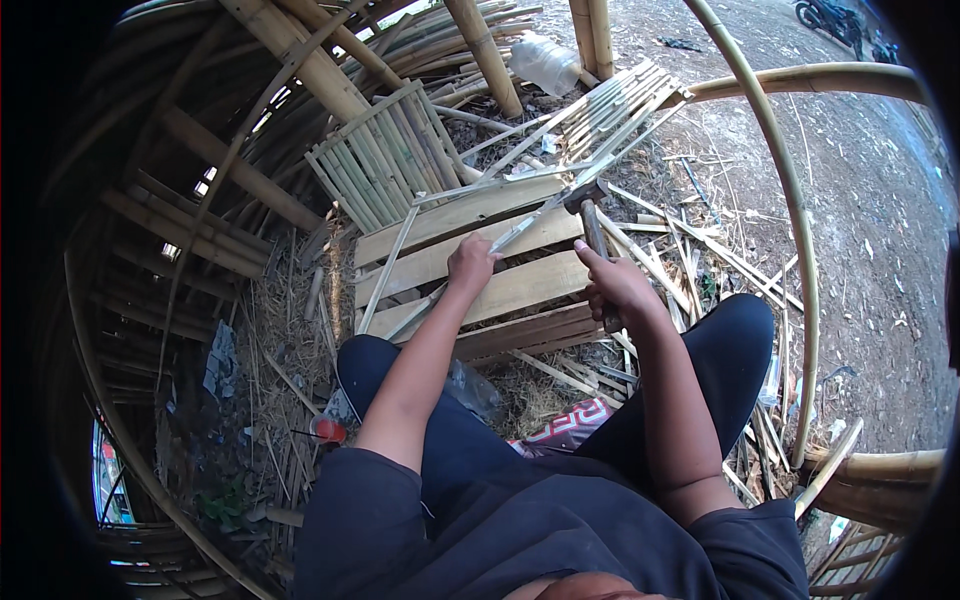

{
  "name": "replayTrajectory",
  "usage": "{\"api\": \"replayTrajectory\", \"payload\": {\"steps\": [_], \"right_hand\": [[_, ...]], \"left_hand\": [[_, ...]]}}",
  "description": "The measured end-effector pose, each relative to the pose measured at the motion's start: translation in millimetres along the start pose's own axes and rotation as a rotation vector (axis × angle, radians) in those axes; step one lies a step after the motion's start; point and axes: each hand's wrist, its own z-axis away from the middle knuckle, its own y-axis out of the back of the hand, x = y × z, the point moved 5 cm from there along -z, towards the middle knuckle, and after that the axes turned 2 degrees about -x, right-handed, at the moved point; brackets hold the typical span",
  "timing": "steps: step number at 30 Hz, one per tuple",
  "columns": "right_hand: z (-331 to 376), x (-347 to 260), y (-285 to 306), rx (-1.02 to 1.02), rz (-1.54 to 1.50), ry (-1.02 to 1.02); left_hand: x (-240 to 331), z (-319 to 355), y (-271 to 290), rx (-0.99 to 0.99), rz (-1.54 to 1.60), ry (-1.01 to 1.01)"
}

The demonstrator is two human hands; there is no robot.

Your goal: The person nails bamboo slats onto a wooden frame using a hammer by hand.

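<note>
A low slatted wooden crate point(440, 265) stands between my knees, with thin bamboo strips across its top. My left hand point(475, 263) is closed on one long bamboo strip point(530, 222) that slants over the slats toward the upper right. Wrapped around the wooden handle of a hammer point(594, 228) is my right hand point(622, 290), its thumb along the handle. The hammer's dark metal head is raised at or just over the strip, beyond both hands; whether it touches cannot be made out. Another thin strip point(392, 262) crosses the crate's left side.
Behind the crate leans a bamboo slat panel point(385, 160); a second slatted piece point(610, 110) lies farther right. Bamboo posts point(484, 55) and a curved pole point(790, 190) surround me. Split bamboo scraps point(700, 250) litter the ground. A red cup point(328, 430) sits by my left knee.
</note>
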Motion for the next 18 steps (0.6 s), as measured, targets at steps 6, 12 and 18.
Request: {"api": "replayTrajectory", "payload": {"steps": [6, 12, 18], "right_hand": [[7.7, 4.6, 4.4, 0.034, 0.045, -0.026], [-11.0, 27.7, -0.2, 0.011, 0.089, -0.093], [-18.8, 37.4, -4.8, -0.018, 0.042, -0.121]], "left_hand": [[4.5, 9.0, -5.5, 0.018, 0.021, -0.044], [0.8, 13.2, -6.0, 0.145, 0.095, -0.160], [3.7, 12.6, -5.4, 0.067, 0.225, -0.062]]}}
